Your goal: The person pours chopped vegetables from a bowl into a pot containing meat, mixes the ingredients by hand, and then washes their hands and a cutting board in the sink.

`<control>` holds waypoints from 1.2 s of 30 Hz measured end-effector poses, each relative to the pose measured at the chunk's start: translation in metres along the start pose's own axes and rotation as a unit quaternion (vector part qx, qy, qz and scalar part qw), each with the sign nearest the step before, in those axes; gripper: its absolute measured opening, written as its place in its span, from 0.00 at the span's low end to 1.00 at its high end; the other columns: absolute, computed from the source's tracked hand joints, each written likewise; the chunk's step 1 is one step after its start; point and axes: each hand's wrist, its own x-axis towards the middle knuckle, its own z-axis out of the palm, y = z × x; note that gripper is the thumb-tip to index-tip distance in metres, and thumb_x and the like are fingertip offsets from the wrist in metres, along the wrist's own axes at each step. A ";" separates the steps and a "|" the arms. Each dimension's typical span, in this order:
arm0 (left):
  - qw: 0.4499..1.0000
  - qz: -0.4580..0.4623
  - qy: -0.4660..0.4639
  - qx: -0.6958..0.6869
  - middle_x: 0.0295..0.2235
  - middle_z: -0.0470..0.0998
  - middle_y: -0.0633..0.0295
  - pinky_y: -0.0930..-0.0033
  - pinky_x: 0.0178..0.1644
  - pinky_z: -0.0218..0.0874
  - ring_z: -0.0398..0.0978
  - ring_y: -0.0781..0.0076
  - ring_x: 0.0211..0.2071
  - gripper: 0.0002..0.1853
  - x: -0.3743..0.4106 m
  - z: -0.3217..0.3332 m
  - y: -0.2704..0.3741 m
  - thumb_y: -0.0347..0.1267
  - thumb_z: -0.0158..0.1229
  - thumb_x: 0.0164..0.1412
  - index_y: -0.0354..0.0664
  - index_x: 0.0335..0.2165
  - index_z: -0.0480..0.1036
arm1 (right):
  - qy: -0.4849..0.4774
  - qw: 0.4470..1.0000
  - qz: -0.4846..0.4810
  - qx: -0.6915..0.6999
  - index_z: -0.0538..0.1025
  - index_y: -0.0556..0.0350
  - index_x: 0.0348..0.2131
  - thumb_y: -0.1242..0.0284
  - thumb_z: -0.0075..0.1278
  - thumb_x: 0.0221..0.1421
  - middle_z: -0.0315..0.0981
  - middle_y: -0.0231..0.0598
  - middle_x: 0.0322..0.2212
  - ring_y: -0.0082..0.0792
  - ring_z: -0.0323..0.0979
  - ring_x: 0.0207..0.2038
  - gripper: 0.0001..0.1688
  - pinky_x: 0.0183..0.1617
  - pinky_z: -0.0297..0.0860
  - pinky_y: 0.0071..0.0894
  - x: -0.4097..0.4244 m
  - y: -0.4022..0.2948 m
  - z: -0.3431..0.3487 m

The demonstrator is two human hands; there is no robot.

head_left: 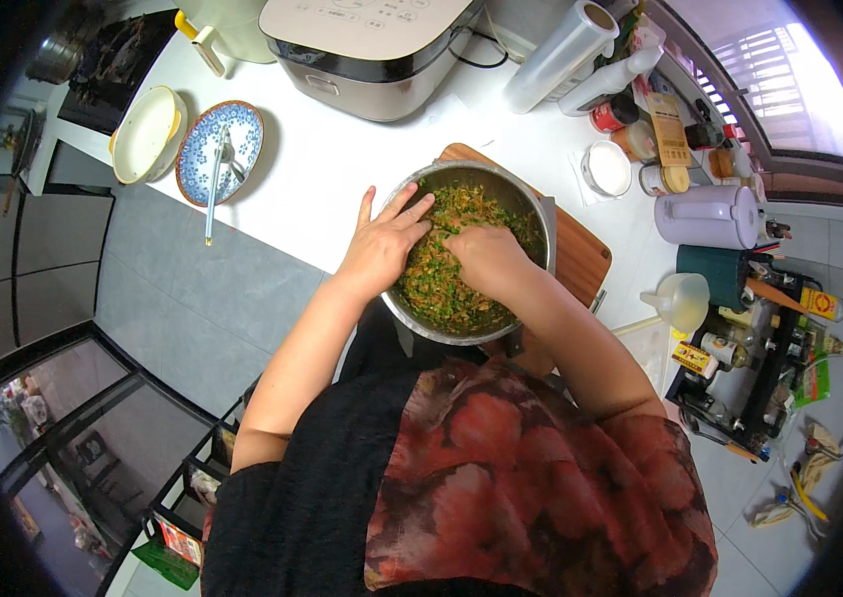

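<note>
A deep stainless steel bowl [550, 250] stands in front of me, close to the counter's near edge. In it lies a finely chopped green and brown food mixture [442, 287]. My left hand [384, 250] rests over the bowl's left rim with its fingers spread. One finger stays outside the rim, while others reach in over the mixture. My right hand [487, 257] is inside the bowl, knuckles up, with its fingertips pushed into the mixture. Those fingertips are hidden, so I cannot tell what they grip. Under the bowl's right side shows a wooden cutting board [578, 257].
A rice cooker [362, 74] stands at the back. Chopsticks [214, 186] and a spoon lie in a blue patterned bowl [194, 153], beside a cream dish [145, 138]. To the right are a plastic wrap roll [552, 63], a small white bowl [606, 169], jars and a lilac kettle [705, 216].
</note>
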 end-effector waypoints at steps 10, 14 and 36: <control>0.970 -0.102 0.167 -0.147 0.58 0.64 0.51 0.52 0.64 0.48 0.59 0.52 0.61 0.29 -0.002 0.016 0.006 0.14 0.41 0.54 0.42 0.55 0.65 | 0.000 0.999 0.033 -0.018 0.77 0.50 0.41 0.78 0.44 0.53 0.76 0.44 0.39 0.42 0.76 0.42 0.16 0.47 0.71 0.43 0.040 0.034 0.016; 0.970 -0.108 0.174 -0.133 0.58 0.62 0.48 0.53 0.64 0.49 0.59 0.52 0.60 0.32 -0.003 0.018 0.004 0.13 0.41 0.52 0.41 0.57 0.63 | 0.006 0.999 0.030 0.020 0.76 0.52 0.43 0.74 0.42 0.56 0.75 0.48 0.39 0.44 0.75 0.42 0.15 0.49 0.70 0.44 0.025 0.059 0.006; 0.906 -0.236 0.244 -0.253 0.56 0.64 0.45 0.59 0.63 0.53 0.61 0.49 0.59 0.24 -0.024 0.037 0.023 0.18 0.41 0.61 0.35 0.56 0.60 | -0.285 0.957 0.019 -0.048 0.78 0.66 0.32 0.78 0.52 0.48 0.76 0.56 0.35 0.52 0.76 0.38 0.10 0.42 0.71 0.47 -0.009 0.055 0.024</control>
